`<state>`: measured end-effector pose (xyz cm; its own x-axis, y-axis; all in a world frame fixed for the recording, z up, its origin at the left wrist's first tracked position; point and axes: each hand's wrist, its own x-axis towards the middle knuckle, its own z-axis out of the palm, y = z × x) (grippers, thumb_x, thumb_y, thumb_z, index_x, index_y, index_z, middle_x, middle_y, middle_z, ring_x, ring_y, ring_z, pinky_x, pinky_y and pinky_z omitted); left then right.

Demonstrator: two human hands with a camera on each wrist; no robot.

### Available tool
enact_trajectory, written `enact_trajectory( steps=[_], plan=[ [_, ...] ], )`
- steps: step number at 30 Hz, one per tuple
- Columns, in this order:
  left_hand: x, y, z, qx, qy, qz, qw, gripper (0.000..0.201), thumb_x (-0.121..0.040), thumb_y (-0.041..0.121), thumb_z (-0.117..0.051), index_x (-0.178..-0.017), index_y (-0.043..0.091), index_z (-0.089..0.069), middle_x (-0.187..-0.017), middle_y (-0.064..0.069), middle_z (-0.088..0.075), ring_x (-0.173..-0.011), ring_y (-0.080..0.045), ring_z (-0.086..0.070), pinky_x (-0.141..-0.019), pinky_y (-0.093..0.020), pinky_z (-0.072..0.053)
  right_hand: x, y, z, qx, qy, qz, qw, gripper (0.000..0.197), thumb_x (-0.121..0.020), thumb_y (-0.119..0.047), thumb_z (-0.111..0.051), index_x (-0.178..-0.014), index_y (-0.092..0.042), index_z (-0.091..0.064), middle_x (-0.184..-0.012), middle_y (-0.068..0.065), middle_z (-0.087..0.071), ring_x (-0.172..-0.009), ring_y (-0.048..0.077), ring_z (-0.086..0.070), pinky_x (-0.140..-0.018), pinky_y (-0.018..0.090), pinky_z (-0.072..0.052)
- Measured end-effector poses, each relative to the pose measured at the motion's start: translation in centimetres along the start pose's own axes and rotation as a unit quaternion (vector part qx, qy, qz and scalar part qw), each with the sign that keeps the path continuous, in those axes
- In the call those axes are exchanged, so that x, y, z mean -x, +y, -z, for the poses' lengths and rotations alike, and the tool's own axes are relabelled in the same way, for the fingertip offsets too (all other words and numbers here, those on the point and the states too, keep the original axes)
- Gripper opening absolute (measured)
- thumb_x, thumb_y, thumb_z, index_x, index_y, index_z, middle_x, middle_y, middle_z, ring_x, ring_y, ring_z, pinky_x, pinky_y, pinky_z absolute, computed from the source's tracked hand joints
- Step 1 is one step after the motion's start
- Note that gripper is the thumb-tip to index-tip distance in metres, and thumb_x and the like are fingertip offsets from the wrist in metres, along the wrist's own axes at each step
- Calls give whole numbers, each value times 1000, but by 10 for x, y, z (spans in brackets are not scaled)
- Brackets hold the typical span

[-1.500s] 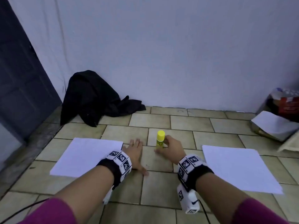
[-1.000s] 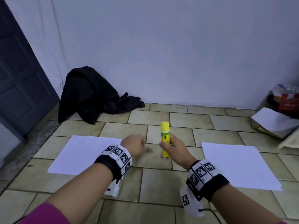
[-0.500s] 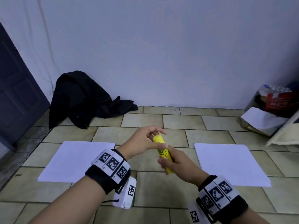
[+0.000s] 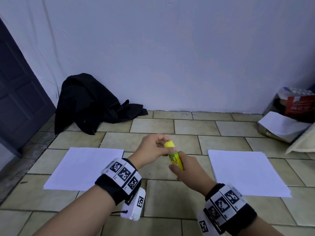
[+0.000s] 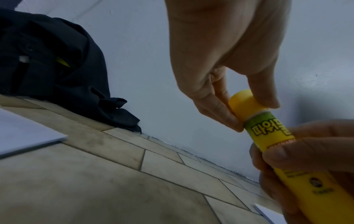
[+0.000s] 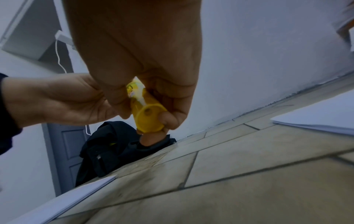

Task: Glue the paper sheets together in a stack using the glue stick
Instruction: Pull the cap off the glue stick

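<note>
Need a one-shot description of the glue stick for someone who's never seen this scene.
Find the tan tiled floor with two white paper stacks, one left, one right. Between them, both hands hold the small yellow plastic glue stick in the air. It is the only bright yellow thing, green-labelled, with its cap on.

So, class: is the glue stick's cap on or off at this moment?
On. The yellow cap sits on the glue stick; the left hand pinches it, the right hand grips the tube.
</note>
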<state>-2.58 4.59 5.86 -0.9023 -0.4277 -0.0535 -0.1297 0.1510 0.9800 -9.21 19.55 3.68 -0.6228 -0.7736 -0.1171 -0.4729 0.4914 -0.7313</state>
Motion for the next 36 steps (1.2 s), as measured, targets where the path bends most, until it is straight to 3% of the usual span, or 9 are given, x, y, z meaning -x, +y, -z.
enact_trajectory(
  steps=[6, 8, 12, 17, 23, 26, 29, 32, 36],
  plan=[
    [-10, -7, 8, -25, 97, 32, 994, 19, -74, 22, -82, -83, 12, -69, -68, 2, -64, -62, -9, -58, -59, -18, -47, -1, 4, -1, 157, 28, -8, 987, 20, -93, -35, -50, -99, -18, -41, -89, 4, -58, -77, 24, -55, -62, 32, -39],
    [-22, -15, 22, -95, 135, 38, 986, 25, -71, 24, -84, -89, 13, -70, -74, 3, -65, -69, -7, -57, -63, -16, -44, -1, 7, 1, 174, 29, -25, 984, 23, -94, -36, -50, -107, -18, -46, -92, 4, -57, -77, 21, -48, -60, 31, -34],
    [-53, -32, 47, -287, 149, 64, 944, 25, -75, 8, -75, -100, 14, -72, -93, -1, -66, -87, -14, -59, -74, -20, -45, -1, 12, 3, 165, 26, -26, 986, 20, -91, -36, -53, -97, -18, -46, -84, 0, -53, -74, 21, -48, -53, 22, -29],
    [-87, -49, 68, -430, 131, 125, 885, 37, -86, 7, -59, -122, 17, -65, -127, -8, -58, -116, -26, -54, -94, -29, -45, 0, 10, 8, 169, 32, 0, 985, 21, -90, -38, -55, -96, -19, -48, -78, -2, -52, -70, 20, -47, -56, 27, -33],
    [-111, -68, 77, -460, 146, 130, 866, 41, -86, 7, -58, -126, 16, -60, -122, -12, -61, -110, -30, -57, -89, -33, -47, 4, 11, 17, 137, 36, 5, 990, 20, -90, -37, -56, -89, -23, -43, -65, -8, -42, -58, 11, -41, -51, 21, -29],
    [-115, -71, 78, -477, 160, 115, 857, 56, -84, 17, -65, -137, 14, -48, -129, -11, -53, -119, -31, -45, -95, -37, -42, 5, 14, 20, 121, 35, -4, 992, 22, -89, -36, -58, -83, -23, -41, -64, -8, -41, -56, 9, -38, -50, 21, -29],
    [-108, -60, 78, -348, 263, -30, 900, 39, -85, 12, -65, -124, 9, -59, -121, -9, -58, -114, -28, -48, -98, -35, -40, 3, 18, 20, 68, 51, -2, 996, 27, -88, -31, -62, -73, -28, -39, -66, -8, -42, -58, 8, -40, -54, 21, -32],
    [-87, -33, 64, -166, 318, -127, 925, 12, -90, 7, -60, -90, 17, -67, -87, 5, -62, -84, -18, -58, -76, -24, -49, -1, 21, 19, 25, 90, 4, 996, 21, -88, -30, -65, -77, -26, -47, -73, -7, -48, -64, 8, -46, -59, 18, -35],
    [-40, -7, 25, 28, 130, -23, 991, 20, -92, 36, -60, -83, 19, -67, -85, 2, -68, -76, -14, -59, -65, -27, -48, -6, 14, 14, -37, 175, 38, 983, 21, -83, -26, -72, -102, -19, -67, -94, -1, -51, -84, -8, -49, -70, 4, -36]
  ],
)
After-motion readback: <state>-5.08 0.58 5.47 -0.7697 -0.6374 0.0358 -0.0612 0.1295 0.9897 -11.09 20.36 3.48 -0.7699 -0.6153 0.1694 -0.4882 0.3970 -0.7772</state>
